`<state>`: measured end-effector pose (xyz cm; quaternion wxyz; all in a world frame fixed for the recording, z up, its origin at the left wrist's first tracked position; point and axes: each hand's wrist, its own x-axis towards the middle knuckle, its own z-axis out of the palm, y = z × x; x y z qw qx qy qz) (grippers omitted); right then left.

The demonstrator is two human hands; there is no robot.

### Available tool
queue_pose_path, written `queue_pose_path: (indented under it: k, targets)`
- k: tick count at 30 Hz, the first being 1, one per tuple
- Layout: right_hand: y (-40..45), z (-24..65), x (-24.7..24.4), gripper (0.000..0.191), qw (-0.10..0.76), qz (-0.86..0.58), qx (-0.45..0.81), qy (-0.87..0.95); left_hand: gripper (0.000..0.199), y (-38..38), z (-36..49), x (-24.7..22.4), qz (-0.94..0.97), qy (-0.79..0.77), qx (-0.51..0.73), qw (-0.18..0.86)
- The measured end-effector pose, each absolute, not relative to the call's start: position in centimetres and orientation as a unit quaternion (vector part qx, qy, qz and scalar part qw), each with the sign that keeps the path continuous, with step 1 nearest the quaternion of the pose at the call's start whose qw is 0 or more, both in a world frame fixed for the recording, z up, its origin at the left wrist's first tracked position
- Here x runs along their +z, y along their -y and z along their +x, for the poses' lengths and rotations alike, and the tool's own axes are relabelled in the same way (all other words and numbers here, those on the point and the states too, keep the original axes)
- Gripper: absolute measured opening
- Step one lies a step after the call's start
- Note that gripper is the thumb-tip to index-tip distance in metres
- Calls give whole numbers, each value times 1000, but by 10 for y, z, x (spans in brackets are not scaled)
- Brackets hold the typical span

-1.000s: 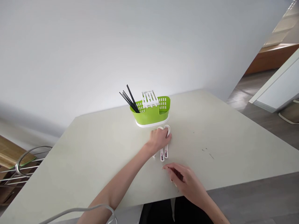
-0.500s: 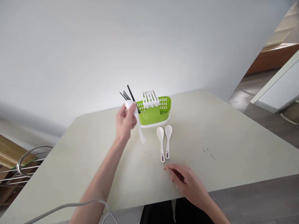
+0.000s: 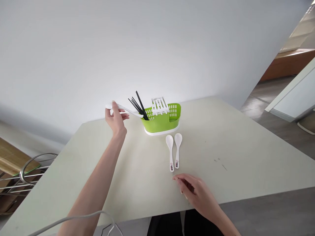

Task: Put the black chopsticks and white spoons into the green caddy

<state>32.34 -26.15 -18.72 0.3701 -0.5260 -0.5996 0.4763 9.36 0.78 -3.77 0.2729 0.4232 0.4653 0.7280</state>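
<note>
My left hand [image 3: 116,118] grips a white spoon [image 3: 130,111] by its bowl end, left of a green basket [image 3: 161,124]. The spoon's handle tip is at the basket's left rim. Black chopsticks [image 3: 139,105] lean in the basket's left part, and a white slatted rack [image 3: 159,106] sits over its middle. Two white spoons [image 3: 169,141] [image 3: 178,139] lie side by side in front of the basket, bowls towards it. My right hand [image 3: 190,190] rests near their handle ends, its fingers curled together with nothing visible in them.
The pale table [image 3: 147,183] stands against a white wall. A metal wire rack [image 3: 24,177] and a wooden board [image 3: 14,157] are off its left side. A grey cable [image 3: 73,217] crosses the lower left. Grey floor shows at the right.
My left hand has moved left with the spoon, whose handle has swung from pointing down to pointing right at the basket rim. My right hand has stayed in place.
</note>
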Motion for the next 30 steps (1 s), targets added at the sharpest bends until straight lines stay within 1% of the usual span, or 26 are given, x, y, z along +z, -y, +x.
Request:
queue_pose_path:
  k: [8, 13, 19, 30]
  targets:
    - [260, 322, -186, 45, 368, -530, 472, 600, 46, -12, 109, -70, 447, -485, 685, 309]
    - [261, 322, -188, 45, 367, -533, 468, 602, 46, -8, 112, -82, 471, -489, 666, 308]
    - [262, 322, -188, 43, 375, -530, 462, 604, 45, -5, 112, -92, 488, -504, 655, 279]
    - [261, 322, -187, 43, 366, -531, 469, 603, 39, -6, 116, -98, 512, -545, 607, 270]
